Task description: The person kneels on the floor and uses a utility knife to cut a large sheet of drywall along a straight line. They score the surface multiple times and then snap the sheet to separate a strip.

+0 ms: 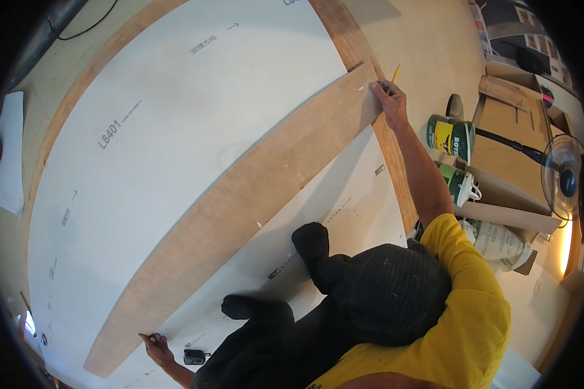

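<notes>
- The right hand has the pencil tucked among its fingers, with its thumb pressing on the upper end of the strip.
- The left hand reaches the strip's near edge close to its lower end; its fingers look curled, but whether they hold anything I cannot tell.
- The strip lies flat across the white sheet, slanting from the sheet's right edge down toward its lower-left part; the upper end laps over that right edge onto the brown border.
- The step looks like lining up the strip, perhaps for a pencil line. Best to settle one end on its point, pin it, then nudge the other with small pushes.
- So long a strip will probably pivot easily, so even pressure at both ends matters; check both once more before drawing.
- For a line, the pencil would do best tight against the edge, at one constant lean.
- The feet are on the sheet beside the strip's near edge; shifting weight carefully should avoid bumping it.
- The black case, just beside the left hand, is better clear of that arm's path.
</notes>
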Demonstrator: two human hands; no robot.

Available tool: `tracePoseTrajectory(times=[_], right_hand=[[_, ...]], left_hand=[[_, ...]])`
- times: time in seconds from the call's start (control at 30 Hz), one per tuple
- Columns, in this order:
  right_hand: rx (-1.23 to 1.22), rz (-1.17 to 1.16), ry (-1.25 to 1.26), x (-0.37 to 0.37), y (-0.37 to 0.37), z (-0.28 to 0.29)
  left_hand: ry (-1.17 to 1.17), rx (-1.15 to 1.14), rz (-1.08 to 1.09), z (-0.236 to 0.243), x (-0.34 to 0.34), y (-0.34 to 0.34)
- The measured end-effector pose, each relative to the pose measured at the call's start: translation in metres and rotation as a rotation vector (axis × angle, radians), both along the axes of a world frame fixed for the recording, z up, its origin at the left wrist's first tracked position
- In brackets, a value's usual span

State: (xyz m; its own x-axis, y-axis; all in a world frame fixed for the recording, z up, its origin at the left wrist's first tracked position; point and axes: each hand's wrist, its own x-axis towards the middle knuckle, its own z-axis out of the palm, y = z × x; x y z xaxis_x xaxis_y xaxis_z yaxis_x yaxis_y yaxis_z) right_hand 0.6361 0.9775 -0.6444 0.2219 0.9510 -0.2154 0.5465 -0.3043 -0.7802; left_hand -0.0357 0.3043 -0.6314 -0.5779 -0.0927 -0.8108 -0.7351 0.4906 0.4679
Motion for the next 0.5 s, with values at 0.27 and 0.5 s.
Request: tracePoseTrajectory(times=[0.27, 0.5], right_hand=[[0.012, -0.025, 0.029, 0.002, 0.0, -0.003], [0.029, -0.026, 0.0, -0.001, 0.0, -0.005]], left_hand=[[0.005, 0.011, -0.01, -0.004, -0.002, -0.007], [-0.004, 0.018, -0.033, -0.004, -0.005, -0.011]])
